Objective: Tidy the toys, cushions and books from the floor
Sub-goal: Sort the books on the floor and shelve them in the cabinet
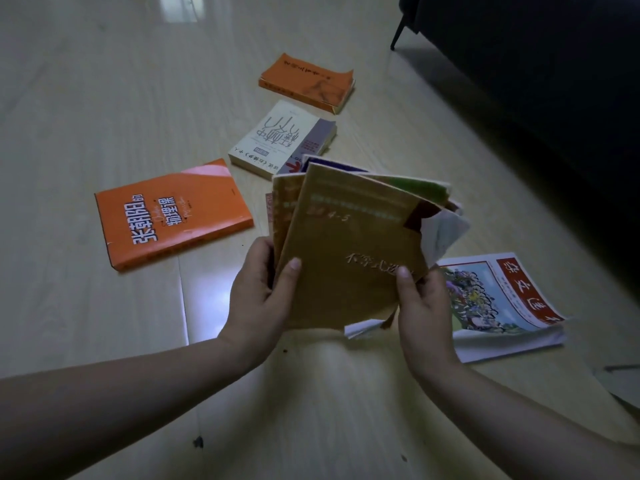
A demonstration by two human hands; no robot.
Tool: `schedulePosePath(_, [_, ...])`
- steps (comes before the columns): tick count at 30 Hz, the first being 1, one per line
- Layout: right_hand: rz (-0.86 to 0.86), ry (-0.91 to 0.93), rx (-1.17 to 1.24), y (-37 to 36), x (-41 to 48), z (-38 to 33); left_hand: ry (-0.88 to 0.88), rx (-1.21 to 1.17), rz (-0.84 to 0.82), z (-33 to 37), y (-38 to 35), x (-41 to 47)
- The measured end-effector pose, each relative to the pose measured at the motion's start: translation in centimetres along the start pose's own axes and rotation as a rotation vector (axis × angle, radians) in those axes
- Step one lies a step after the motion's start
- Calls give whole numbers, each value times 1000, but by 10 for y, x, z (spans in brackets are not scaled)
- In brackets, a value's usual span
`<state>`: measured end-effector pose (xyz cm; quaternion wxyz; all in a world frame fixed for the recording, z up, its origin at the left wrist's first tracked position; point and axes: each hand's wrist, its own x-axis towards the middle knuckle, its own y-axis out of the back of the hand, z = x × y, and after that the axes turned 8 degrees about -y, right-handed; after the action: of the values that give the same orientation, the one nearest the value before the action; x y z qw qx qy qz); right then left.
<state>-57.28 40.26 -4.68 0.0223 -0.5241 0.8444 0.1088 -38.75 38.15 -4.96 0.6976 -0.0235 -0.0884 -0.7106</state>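
Tan paperback booklets (349, 258), fanned, held above floor (104, 81). Left grip (263, 292) clamped on lower left edge, right grip (422, 306) pinching lower right corner. Judged thin, floppy, light; one cover torn; liable to slide apart. Advise squaring stack, holding at spines. Orange book (173, 216) lies on floor.

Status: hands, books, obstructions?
Left hand and right hand both grip fanned stack of thin tan booklets. On pale wood floor: large orange book, worn orange paperback, thick white paperback, red-and-white illustrated magazine. Nothing blocking them.
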Motion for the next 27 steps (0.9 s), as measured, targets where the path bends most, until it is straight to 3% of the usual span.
schedulePosePath(6, [-175, -31, 27, -1, -23, 15, 65, -20, -52, -9, -3, -6])
schedulePosePath(16, [-169, -104, -191, -1, -16, 37, 133, 104, -131, -23, -7, -6])
schedulePosePath(22, [-65, -55, -350, 13, -4, 41, 61, 370, -231, -22, -10, 10])
schedulePosePath(27, [222, -170, -286, 37, 17, 34, 201, 296, -412, -5, -44, 35])
